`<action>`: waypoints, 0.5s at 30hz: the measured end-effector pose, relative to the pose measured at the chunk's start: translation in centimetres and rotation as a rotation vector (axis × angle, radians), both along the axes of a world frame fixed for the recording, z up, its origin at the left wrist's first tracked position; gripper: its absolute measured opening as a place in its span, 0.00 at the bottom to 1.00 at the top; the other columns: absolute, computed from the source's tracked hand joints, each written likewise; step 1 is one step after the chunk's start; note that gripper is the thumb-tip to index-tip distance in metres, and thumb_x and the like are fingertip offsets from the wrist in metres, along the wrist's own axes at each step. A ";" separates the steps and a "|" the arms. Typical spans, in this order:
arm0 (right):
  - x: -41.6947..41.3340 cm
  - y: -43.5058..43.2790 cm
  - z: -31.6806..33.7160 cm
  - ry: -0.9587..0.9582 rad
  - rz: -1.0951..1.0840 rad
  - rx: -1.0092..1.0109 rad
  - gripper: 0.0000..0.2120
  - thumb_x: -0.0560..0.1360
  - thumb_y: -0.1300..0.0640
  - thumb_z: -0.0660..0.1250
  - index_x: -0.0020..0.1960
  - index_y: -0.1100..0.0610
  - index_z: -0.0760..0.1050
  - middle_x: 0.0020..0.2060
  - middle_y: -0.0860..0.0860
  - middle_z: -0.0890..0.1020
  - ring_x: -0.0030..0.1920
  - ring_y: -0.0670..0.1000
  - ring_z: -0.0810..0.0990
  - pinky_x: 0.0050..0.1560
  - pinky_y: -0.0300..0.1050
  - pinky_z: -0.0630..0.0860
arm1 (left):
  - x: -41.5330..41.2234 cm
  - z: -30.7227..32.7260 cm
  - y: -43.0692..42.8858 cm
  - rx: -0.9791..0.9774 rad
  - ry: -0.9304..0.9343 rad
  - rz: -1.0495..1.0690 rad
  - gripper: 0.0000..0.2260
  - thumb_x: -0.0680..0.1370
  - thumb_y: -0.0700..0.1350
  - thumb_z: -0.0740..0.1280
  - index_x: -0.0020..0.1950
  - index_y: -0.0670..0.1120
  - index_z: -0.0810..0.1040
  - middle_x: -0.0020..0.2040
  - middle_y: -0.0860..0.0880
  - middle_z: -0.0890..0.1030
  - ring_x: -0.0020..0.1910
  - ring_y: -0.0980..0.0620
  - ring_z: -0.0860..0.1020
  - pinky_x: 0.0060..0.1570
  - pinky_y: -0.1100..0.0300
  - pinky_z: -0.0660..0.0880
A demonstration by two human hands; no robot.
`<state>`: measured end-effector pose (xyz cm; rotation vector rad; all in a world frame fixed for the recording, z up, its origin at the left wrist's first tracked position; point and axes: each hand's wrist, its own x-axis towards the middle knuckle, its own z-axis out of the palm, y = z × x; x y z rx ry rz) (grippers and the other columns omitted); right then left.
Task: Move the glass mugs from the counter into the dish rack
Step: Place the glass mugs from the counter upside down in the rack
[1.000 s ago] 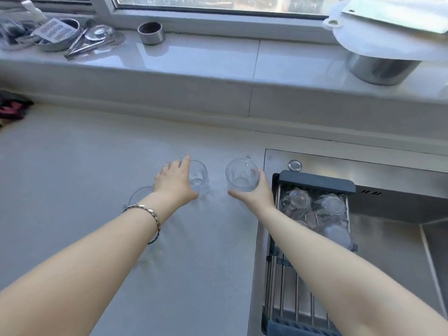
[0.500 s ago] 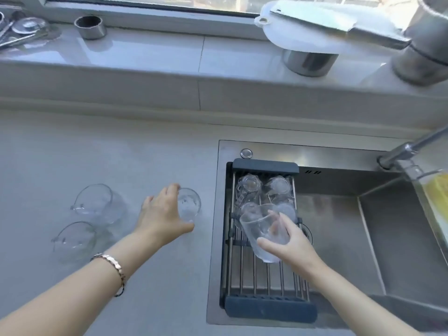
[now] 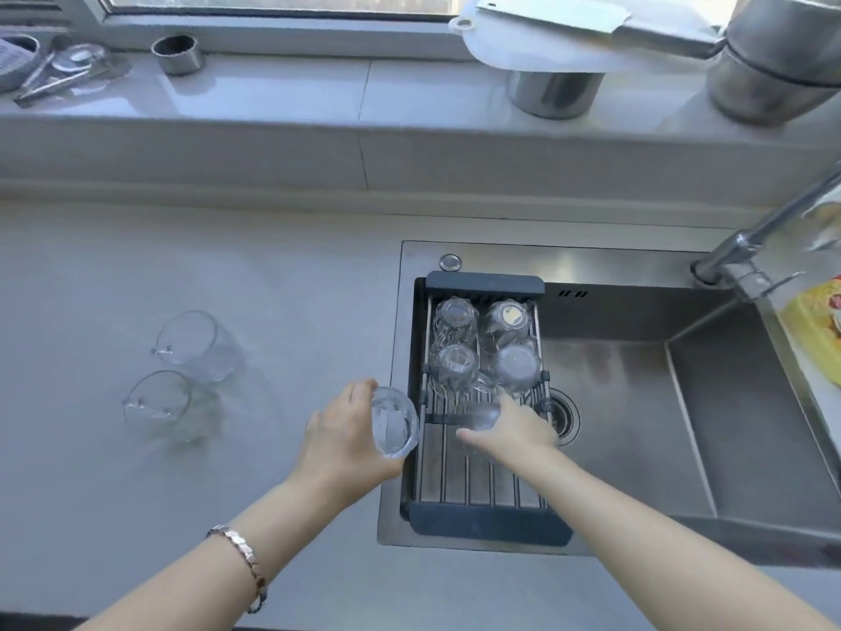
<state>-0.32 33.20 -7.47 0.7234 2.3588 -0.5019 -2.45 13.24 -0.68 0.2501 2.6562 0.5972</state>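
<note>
The dish rack (image 3: 489, 523) spans the left end of the sink and holds several upturned glass mugs (image 3: 457, 318) in its far half. My right hand (image 3: 519, 432) is over the rack's middle, gripping a clear glass mug (image 3: 482, 416) turned mouth down on the bars. My left hand (image 3: 343, 441) holds another glass mug (image 3: 393, 423) tilted, just left of the rack at the counter's edge. Two more glass mugs (image 3: 195, 343) (image 3: 166, 409) stand on the grey counter at the left.
The steel sink (image 3: 637, 403) lies right of the rack, with a faucet (image 3: 769, 230) and a yellow bottle (image 3: 814, 330) at the far right. The window sill carries metal pots (image 3: 553, 91), a white cutting board (image 3: 546, 43), a small steel cup (image 3: 177, 54) and utensils (image 3: 54, 75).
My right hand has lowered its mug from above the rack down onto the bars. My left hand has lifted its mug off the counter and carried it right, toward the rack.
</note>
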 end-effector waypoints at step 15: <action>3.6 -1.4 1.4 0.469 0.026 -0.577 0.37 0.66 0.56 0.75 0.67 0.42 0.59 0.64 0.43 0.67 0.59 0.42 0.71 0.59 0.38 0.71 | 0.6 0.6 0.3 0.146 -0.073 0.174 0.37 0.63 0.50 0.78 0.67 0.45 0.65 0.61 0.49 0.74 0.60 0.51 0.74 0.58 0.58 0.72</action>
